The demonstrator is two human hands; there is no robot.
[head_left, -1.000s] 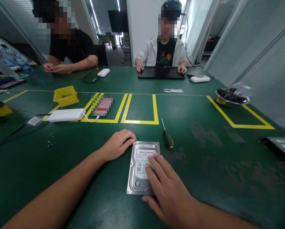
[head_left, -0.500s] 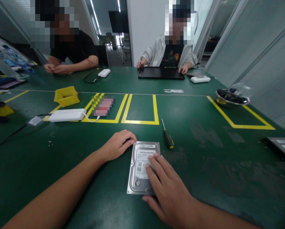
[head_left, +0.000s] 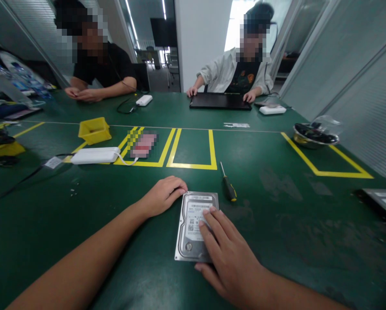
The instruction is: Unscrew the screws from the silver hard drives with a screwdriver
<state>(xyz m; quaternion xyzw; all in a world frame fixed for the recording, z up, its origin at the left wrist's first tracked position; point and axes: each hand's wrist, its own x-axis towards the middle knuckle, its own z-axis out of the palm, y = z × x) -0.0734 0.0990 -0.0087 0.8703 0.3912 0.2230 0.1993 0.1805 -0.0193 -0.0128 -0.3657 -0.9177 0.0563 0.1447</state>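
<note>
A silver hard drive [head_left: 193,219] lies label side up on the green table in front of me. At its far left corner, my left hand [head_left: 165,196] is curled, with thumb and forefinger tips closed against the corner. My right hand [head_left: 228,254] rests on the drive's right part, its fingers stretched over the label and its thumb by the near edge. That hand hides the drive's near right corner. Just beyond the drive, to the right, lies a black and yellow screwdriver [head_left: 229,188], touched by neither hand.
Yellow tape [head_left: 193,165] marks areas on the table. Left are a yellow bin [head_left: 94,131], a white power bank [head_left: 96,156] and a cabled, blurred phone [head_left: 143,145]. A metal bowl [head_left: 315,137] and another drive-like device [head_left: 380,202] stand right. Opposite, a co-worker's hands touch a black panel [head_left: 220,101].
The whole view has shifted slightly. Both my hands keep their places on the hard drive, and the screwdriver lies as before. The co-worker opposite has leaned a little to the right.
</note>
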